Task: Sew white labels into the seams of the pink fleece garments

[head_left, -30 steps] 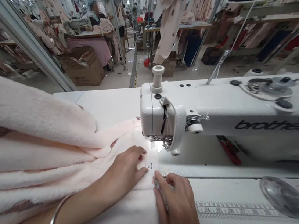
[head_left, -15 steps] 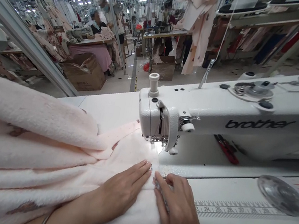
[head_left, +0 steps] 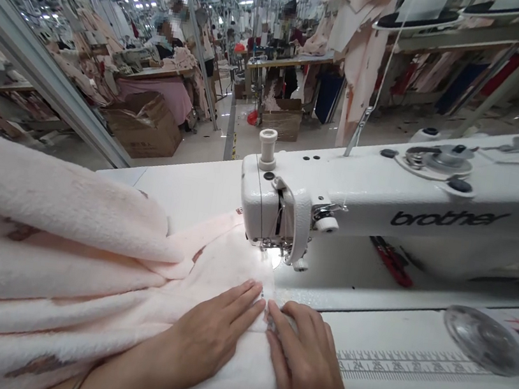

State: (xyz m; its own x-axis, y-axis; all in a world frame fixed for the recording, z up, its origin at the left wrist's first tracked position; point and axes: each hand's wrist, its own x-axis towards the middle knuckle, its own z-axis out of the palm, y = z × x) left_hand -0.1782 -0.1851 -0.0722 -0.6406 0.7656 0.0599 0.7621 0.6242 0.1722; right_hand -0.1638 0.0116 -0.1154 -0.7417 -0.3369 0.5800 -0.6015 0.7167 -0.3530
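A thick pale pink fleece fabric [head_left: 52,255] lies bunched across the left of the sewing table, its edge running under the presser foot [head_left: 276,247] of a white Brother sewing machine [head_left: 384,199]. My left hand [head_left: 211,332] lies flat on the fabric, fingers stretched toward the needle. My right hand [head_left: 303,362] rests at the fabric's right edge just in front of the foot, fingers bent and pressed on the seam edge.
A printed ruler strip [head_left: 409,364] runs along the white table [head_left: 183,190] to the right. A clear round dish [head_left: 485,339] sits at far right. Behind are cardboard boxes [head_left: 144,123], hanging garments and other workers at tables.
My left hand has flattened out and slid back slightly, covering the small white label seen earlier. The camera shifted a little; the right hand stays at the seam edge.
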